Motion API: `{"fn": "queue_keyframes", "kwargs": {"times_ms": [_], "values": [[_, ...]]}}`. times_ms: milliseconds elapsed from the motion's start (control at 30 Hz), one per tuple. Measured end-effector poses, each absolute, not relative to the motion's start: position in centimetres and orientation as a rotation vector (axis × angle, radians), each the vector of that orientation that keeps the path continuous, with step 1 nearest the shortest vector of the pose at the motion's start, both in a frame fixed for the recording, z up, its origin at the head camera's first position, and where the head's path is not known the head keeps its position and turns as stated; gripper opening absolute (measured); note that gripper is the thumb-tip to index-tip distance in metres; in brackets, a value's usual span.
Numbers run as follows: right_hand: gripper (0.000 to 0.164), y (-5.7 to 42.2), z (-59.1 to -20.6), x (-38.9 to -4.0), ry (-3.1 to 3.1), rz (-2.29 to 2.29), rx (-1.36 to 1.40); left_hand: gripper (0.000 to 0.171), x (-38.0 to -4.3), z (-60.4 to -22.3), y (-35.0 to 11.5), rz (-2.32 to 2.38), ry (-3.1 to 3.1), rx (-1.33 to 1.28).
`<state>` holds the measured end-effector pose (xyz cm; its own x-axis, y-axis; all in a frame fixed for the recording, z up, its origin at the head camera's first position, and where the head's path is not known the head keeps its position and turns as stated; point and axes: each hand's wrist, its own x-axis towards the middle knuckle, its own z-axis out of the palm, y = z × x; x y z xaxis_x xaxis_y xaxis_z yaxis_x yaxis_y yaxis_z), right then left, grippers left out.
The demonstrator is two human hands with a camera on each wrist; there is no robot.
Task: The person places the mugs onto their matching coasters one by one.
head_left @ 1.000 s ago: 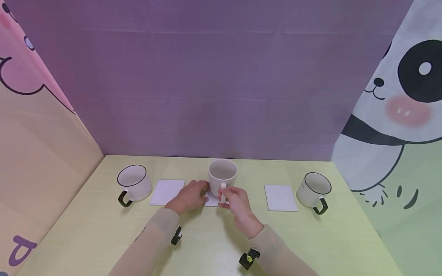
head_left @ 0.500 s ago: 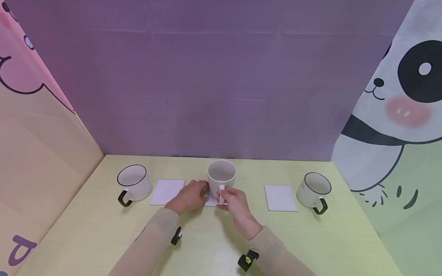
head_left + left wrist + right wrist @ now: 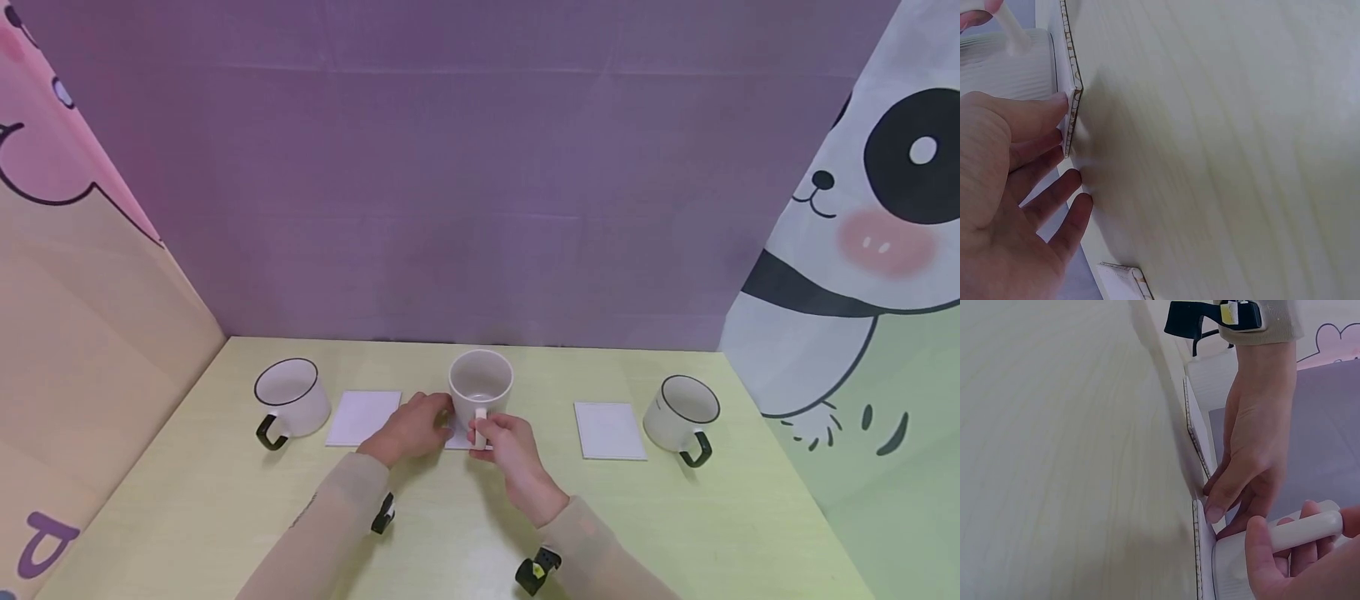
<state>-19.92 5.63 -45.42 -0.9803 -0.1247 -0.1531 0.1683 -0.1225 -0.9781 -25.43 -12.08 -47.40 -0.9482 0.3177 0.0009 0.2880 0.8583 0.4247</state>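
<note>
Head view: flanking mugs (image 3: 300,412) and coasters (image 3: 611,431), right hand (image 3: 516,455) round handle (image 3: 481,413) of middle mug (image 3: 480,381), left hand (image 3: 415,428) loosely against middle coaster (image 3: 457,440).

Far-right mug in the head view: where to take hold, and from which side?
By its black handle, probably with the right hand once it lets go of the middle mug, coming from the near right. The far-right mug stands upright, handle turned toward the person and angled right; the right coaster lies close on its left, so that approach looks least crowded.
</note>
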Motion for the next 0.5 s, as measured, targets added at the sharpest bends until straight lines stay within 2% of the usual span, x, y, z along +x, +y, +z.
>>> {"fn": "queue_keyframes", "kwargs": {"times_ms": [500], "values": [[0.030, 6.07, -45.65, -19.47, 1.947, -2.235, -0.024, 0.031, -25.44, -47.55, -12.07, 0.662, 2.969, 0.503]]}}
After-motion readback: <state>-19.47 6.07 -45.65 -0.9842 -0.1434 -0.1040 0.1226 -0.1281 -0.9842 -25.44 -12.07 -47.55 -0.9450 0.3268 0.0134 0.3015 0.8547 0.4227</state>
